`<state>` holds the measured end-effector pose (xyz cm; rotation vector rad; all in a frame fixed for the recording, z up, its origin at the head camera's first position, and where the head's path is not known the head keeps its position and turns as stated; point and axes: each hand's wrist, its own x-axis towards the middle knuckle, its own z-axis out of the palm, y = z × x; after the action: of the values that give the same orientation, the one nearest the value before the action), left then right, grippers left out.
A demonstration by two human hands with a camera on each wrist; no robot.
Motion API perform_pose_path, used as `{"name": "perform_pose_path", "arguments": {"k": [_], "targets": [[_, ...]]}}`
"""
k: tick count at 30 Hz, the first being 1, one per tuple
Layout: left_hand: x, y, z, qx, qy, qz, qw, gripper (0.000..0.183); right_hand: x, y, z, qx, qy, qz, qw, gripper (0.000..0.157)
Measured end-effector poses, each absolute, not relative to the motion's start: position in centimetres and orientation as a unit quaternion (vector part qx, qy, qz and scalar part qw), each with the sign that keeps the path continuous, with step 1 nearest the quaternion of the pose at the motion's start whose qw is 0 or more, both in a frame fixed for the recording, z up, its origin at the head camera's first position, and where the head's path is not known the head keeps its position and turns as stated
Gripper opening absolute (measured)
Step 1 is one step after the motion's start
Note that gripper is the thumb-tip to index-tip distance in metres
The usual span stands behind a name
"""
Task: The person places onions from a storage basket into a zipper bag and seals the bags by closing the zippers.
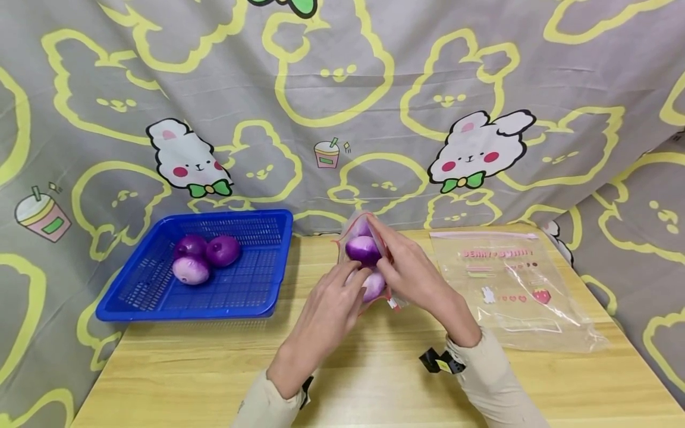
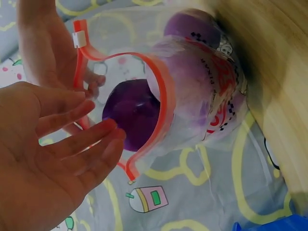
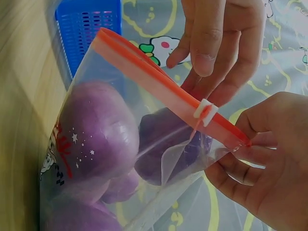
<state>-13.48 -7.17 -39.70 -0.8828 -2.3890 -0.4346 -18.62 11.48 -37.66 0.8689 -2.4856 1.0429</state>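
Note:
A clear zip bag (image 3: 159, 192) with a red rim and a white slider (image 3: 206, 112) stands mouth open on the table, holding several red onions (image 3: 98, 130). My right hand (image 1: 414, 270) grips the bag's rim at one side. My left hand (image 1: 332, 297) is at the mouth, its fingers loosely extended. In the left wrist view, those fingertips meet the edge of a dark purple onion (image 2: 132, 115) just inside the opening. Printed red letters mark the bag's side.
To the left stands a blue basket (image 1: 267, 297) with three red onions (image 1: 191, 270) in it. A second clear bag (image 1: 503, 291), printed with a bunny and a strawberry, lies flat at the right. A patterned curtain (image 1: 374, 89) hangs behind the wooden table (image 1: 374, 380).

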Motion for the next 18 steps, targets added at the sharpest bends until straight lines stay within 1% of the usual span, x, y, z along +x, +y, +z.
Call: {"name": "perform_pose_path", "arguments": {"k": [4, 8, 10, 15, 18], "targets": [[-13.5, -7.4, -39.5, -0.329, -0.890, -0.168, 0.267, 0.032, -18.7, 11.7, -37.6, 0.300, -0.868, 0.364, 0.157, 0.072], [-13.6, -7.9, -39.2, -0.321, -0.889, -0.178, 0.275, 0.029, -18.7, 11.9, -37.5, 0.298, -0.866, 0.367, 0.164, 0.072], [-13.7, -8.2, -39.1, -0.315, -0.888, -0.181, 0.281, 0.027, -18.6, 12.0, -37.4, 0.295, -0.865, 0.359, 0.186, 0.071], [-13.7, -8.6, -38.9, -0.308, -0.886, -0.184, 0.293, 0.021, -18.7, 12.5, -37.1, 0.276, -0.861, 0.331, 0.269, 0.071], [-13.6, -8.5, -38.7, -0.320, -0.881, -0.186, 0.295, 0.020, -18.8, 13.0, -36.9, 0.271, -0.854, 0.336, 0.289, 0.072]]}}
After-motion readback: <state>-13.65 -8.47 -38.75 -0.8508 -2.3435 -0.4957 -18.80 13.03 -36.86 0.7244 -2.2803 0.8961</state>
